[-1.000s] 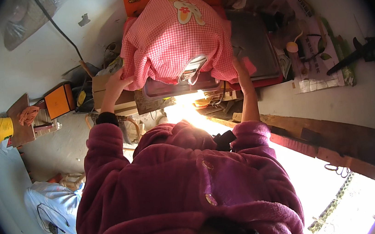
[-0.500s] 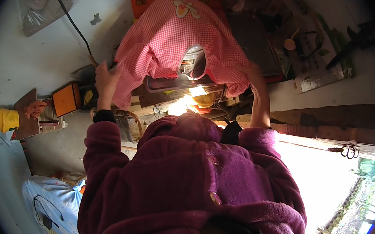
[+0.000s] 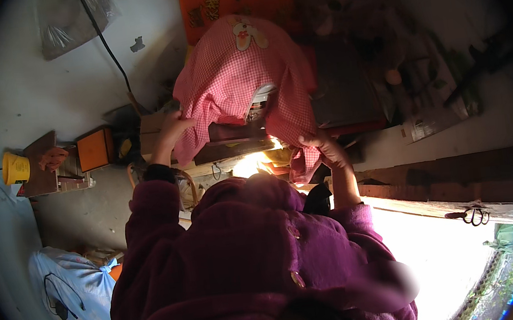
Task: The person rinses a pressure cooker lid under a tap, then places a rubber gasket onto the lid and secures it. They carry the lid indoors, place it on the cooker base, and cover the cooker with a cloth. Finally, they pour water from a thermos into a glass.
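Observation:
A pink-and-white checked apron [image 3: 227, 68] with a rabbit patch hangs draped at the far middle, its rounded opening toward me. Through that opening shows part of a white, lidded-looking container [image 3: 260, 95]; the rest is covered. My left hand [image 3: 172, 131] is closed on the apron's left edge, fingertips against the fabric. On the other side, my right hand [image 3: 330, 150] pinches the lower right part between thumb and fingers, and a loose end hangs below it. Both arms reach forward in purple fleece sleeves.
A dark flat panel [image 3: 345, 90] stands right of the apron. Leftward are an orange box [image 3: 95, 150] and a yellow tub [image 3: 16, 168]. A black cable [image 3: 105, 44] hangs on the wall. Bright light enters lower right, beside a ledge with metal hooks [image 3: 477, 217].
Both hands have come inward, closer to each other, and the right has also dropped nearer to me. The apron has narrowed between them and its top has sunk.

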Demonstrator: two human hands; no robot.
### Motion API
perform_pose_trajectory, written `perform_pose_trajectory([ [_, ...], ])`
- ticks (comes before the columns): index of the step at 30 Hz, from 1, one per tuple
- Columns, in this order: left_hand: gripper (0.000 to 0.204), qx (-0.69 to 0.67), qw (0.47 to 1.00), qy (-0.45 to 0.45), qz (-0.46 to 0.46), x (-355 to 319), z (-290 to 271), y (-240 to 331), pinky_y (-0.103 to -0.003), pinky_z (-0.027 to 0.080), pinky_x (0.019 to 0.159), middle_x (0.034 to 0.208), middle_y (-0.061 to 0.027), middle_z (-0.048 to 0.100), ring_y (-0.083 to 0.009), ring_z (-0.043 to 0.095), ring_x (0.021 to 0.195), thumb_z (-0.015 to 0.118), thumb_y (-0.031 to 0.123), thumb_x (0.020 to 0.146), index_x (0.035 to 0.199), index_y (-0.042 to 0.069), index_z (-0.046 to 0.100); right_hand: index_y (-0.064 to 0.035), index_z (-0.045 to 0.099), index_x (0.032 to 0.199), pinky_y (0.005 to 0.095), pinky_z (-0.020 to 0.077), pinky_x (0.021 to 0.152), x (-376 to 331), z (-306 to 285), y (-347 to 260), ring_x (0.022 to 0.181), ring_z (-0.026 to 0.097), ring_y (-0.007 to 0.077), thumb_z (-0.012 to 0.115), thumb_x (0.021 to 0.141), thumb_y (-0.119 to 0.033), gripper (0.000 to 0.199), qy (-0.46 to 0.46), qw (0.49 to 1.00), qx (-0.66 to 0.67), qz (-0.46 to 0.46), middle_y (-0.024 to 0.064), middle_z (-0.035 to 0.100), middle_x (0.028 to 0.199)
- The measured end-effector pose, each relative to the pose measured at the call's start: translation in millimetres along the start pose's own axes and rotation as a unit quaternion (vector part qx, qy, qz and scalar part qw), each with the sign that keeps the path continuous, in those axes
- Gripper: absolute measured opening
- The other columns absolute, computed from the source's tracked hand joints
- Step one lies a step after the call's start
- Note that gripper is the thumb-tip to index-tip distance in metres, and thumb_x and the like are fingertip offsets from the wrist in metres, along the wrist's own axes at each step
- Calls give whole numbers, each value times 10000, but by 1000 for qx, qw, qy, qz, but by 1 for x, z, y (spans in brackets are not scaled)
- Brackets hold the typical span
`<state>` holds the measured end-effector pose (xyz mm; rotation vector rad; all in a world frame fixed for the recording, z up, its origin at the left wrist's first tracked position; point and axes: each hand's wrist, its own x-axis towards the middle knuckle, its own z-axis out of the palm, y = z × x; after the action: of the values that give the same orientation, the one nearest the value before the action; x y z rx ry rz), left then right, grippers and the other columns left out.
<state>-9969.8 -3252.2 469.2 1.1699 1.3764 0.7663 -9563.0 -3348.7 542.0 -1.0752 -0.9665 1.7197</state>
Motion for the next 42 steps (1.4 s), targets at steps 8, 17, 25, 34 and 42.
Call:
perform_pose_trajectory([
  [8,400,-229,948,-178,-130,-46,39,18,-273,466,880,1077,-46,655,-148,622,962,714,124,807,1168,6,589,19,486,1228,382,518,851,5,3,21,878,645,229,745,775,-266,594,-3,994,-10,105,119,656,979],
  [17,520,-480,785,-374,-118,-54,118,97,-395,442,975,1257,-109,560,-220,546,1134,560,353,939,1314,10,445,-46,531,1204,467,467,932,12,82,8,1016,607,267,591,891,-238,372,-111,916,321,213,113,630,1115],
  [25,408,-385,855,-308,-159,6,130,30,-364,496,911,1105,-84,633,-224,607,1003,671,153,817,1177,-2,560,19,497,1234,486,415,987,36,79,62,1092,561,311,586,890,-204,420,-185,896,288,284,134,589,1200],
  [34,321,-438,845,-283,-118,-8,137,33,-376,506,925,1106,-126,641,-223,620,1024,529,9,845,1161,-39,562,-22,615,990,343,504,828,-5,30,42,898,622,224,659,853,-238,260,155,980,121,-24,101,637,980],
  [42,342,-468,836,-256,-127,-19,145,41,-383,509,898,1112,-102,626,-211,616,989,549,130,881,1192,-14,541,-52,674,948,419,486,809,35,80,-29,896,608,311,717,726,-160,250,24,695,-567,-442,128,640,908],
])
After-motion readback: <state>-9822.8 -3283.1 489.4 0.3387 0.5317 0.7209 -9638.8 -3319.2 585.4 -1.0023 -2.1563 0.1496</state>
